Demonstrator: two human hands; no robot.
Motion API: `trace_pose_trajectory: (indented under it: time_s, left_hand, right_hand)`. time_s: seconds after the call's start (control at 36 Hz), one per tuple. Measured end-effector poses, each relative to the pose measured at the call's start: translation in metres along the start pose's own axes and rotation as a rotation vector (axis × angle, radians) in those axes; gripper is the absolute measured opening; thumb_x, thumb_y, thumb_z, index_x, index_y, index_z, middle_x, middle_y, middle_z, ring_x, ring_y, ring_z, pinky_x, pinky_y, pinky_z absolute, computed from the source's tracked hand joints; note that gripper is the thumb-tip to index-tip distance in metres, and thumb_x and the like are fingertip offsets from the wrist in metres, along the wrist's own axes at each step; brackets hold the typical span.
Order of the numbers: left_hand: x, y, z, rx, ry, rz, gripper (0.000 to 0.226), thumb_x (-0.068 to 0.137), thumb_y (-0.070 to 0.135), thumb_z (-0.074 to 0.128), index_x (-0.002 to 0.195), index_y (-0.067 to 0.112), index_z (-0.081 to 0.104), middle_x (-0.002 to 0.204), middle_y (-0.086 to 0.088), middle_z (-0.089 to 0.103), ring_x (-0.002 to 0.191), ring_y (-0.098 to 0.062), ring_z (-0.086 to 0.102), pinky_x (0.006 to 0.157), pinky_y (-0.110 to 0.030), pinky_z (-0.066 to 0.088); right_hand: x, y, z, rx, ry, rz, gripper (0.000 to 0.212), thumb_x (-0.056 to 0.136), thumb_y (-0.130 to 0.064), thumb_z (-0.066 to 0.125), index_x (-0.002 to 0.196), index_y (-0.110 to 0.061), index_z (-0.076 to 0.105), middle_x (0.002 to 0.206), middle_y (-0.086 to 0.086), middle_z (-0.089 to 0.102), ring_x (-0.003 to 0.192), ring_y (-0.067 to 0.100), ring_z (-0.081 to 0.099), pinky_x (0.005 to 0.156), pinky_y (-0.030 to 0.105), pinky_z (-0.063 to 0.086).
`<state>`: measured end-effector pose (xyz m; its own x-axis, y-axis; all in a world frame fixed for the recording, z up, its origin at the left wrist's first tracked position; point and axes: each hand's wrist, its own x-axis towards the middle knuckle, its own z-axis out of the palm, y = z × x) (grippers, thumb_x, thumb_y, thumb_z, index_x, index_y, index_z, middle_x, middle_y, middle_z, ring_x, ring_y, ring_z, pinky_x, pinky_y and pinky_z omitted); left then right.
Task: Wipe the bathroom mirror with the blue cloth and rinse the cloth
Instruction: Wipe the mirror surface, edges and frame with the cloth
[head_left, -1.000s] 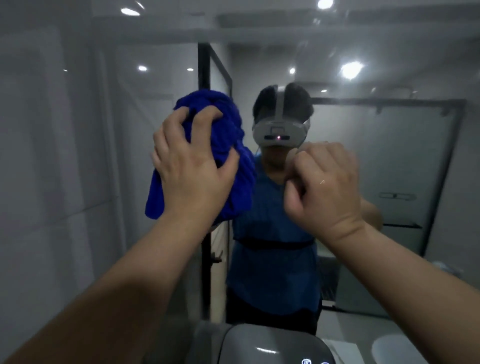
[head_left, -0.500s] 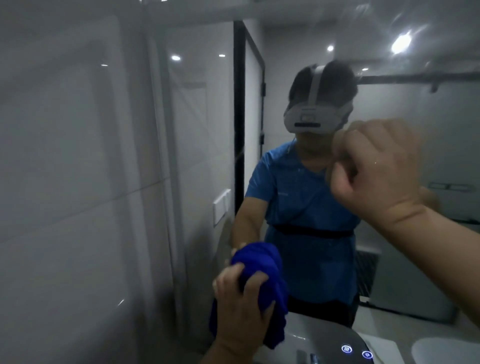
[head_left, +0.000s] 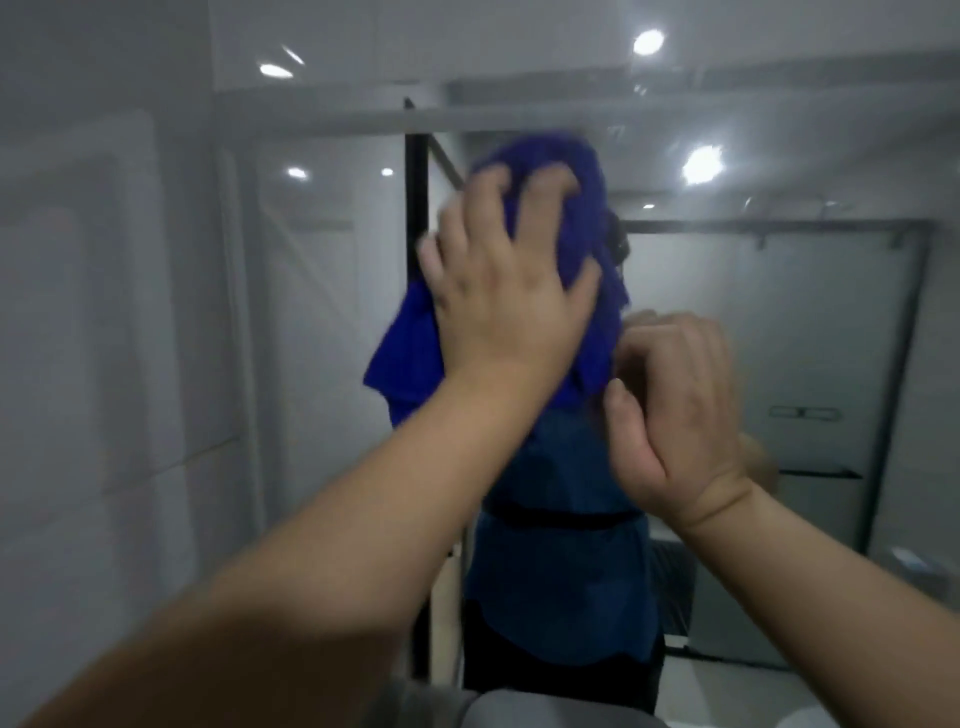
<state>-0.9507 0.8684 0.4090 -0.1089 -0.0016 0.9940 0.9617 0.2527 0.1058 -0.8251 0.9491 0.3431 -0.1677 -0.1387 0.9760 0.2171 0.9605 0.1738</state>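
- While the left hand (head_left: 506, 306) presses the blue cloth (head_left: 582, 218) flat against the mirror (head_left: 779, 322), the cloth lies directly beyond the palm, between hand and glass.
- Left hand state: fingers (head_left: 540, 208) are spread and curled into the bunched top of the cloth, grasping it. The thumb is out to the right.
- Cloth position: high on the mirror, its top just under the mirror's upper edge. It covers the head of the reflected person (head_left: 561, 571).
- Long axis: roughly vertical. The bunched part sits at the top, and loose folds hang below the wrist to the lower left and lower right.
- Right hand (head_left: 675, 405): fingers loosely curled, thumb apart, holding nothing. It sits just beside the cloth's lower right fold; contact cannot be told.
- Nearer hand: the left, already on the cloth. Judgement: with the top edge reached, the next stroke most likely runs downward or sideways, led by the left hand.
- Change from half a second ago: the cloth was low, near the bottom of the glass, and it is now near the top.
- Change in the right hand: it stood higher as a tighter fist and is now lower and looser, closer to the cloth.
- Rinsing not yet begun. The frame is motion-blurred.
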Motion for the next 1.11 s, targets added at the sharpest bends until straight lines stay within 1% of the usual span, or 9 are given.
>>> trace_pose_trajectory:
  time_s: [0.14,0.31,0.36,0.47,0.58,0.69,0.86,1.06,1.11]
  left_hand:
    - [-0.136,0.002,0.009,-0.049,-0.150,0.104,0.051,0.086,0.044,0.063,0.133,0.030,0.049,0.141,-0.008,0.041,0.128,-0.032,0.044,0.108,-0.056,0.039]
    - [-0.209,-0.072,-0.005,-0.038,-0.234,0.266,0.060,0.071,0.053,0.068,0.127,0.036,0.055,0.131,-0.006,0.046,0.116,-0.030,0.048,0.096,-0.051,0.038]
    - [-0.192,-0.089,-0.012,-0.036,-0.202,0.160,0.056,0.074,0.050,0.064,0.126,0.032,0.054,0.130,-0.009,0.046,0.114,-0.034,0.048,0.095,-0.052,0.038]
    - [-0.097,-0.094,-0.019,-0.035,0.035,-0.279,0.046,0.089,0.041,0.056,0.132,0.026,0.051,0.132,-0.020,0.052,0.118,-0.040,0.050,0.104,-0.053,0.038]
    - [0.022,-0.071,-0.016,-0.023,0.271,-0.554,0.052,0.093,0.044,0.053,0.142,0.026,0.053,0.145,-0.010,0.051,0.134,-0.031,0.048,0.111,-0.046,0.036]
    - [0.061,-0.028,-0.009,0.014,0.191,-0.341,0.052,0.091,0.049,0.050,0.140,0.032,0.056,0.145,-0.007,0.054,0.133,-0.030,0.050,0.108,-0.046,0.038]
    - [-0.012,-0.014,-0.004,-0.036,-0.066,0.147,0.054,0.086,0.050,0.065,0.136,0.031,0.059,0.142,-0.009,0.053,0.129,-0.032,0.049,0.106,-0.053,0.041]
    - [-0.146,-0.077,-0.011,-0.022,-0.179,0.202,0.063,0.076,0.049,0.071,0.133,0.033,0.051,0.135,-0.009,0.046,0.118,-0.035,0.054,0.098,-0.052,0.044]
    - [-0.164,-0.103,-0.017,-0.038,-0.145,0.097,0.058,0.075,0.047,0.065,0.128,0.029,0.053,0.132,-0.010,0.045,0.115,-0.034,0.050,0.098,-0.050,0.039]
  right_hand:
    - [-0.001,0.000,-0.003,0.077,0.029,0.012,0.037,0.093,-0.031,0.046,0.095,0.001,0.064,0.103,0.014,0.066,0.090,0.032,0.057,0.081,0.052,0.042]
    - [0.001,0.002,-0.004,0.085,-0.035,0.006,0.032,0.092,-0.030,0.046,0.094,-0.004,0.066,0.101,0.010,0.068,0.087,0.033,0.061,0.079,0.053,0.041]
    - [0.002,0.001,-0.004,0.050,-0.045,0.002,0.029,0.093,-0.029,0.047,0.091,-0.006,0.065,0.100,0.009,0.069,0.085,0.032,0.060,0.079,0.051,0.040]
    - [0.002,0.000,-0.005,0.024,-0.072,0.006,0.032,0.093,-0.032,0.044,0.089,-0.008,0.065,0.098,0.008,0.067,0.083,0.031,0.058,0.079,0.049,0.038]
    - [0.002,0.000,-0.004,0.015,-0.074,0.002,0.038,0.096,-0.037,0.040,0.088,-0.009,0.065,0.096,0.007,0.067,0.083,0.030,0.059,0.079,0.051,0.038]
    - [0.002,0.000,-0.003,-0.021,-0.044,-0.027,0.041,0.100,-0.035,0.037,0.083,-0.008,0.063,0.094,0.007,0.066,0.082,0.031,0.057,0.077,0.052,0.038]
    - [0.001,0.004,-0.001,-0.090,-0.014,-0.095,0.042,0.098,-0.032,0.047,0.065,-0.011,0.062,0.082,0.009,0.057,0.077,0.030,0.052,0.073,0.046,0.035]
    - [0.001,0.001,0.006,-0.233,-0.007,-0.081,0.026,0.087,-0.026,0.064,0.064,-0.014,0.064,0.079,0.006,0.060,0.080,0.033,0.058,0.075,0.047,0.039]
    - [0.001,-0.001,0.007,-0.289,-0.029,-0.072,0.023,0.087,-0.029,0.066,0.070,-0.014,0.066,0.085,0.007,0.063,0.084,0.033,0.059,0.078,0.047,0.039]
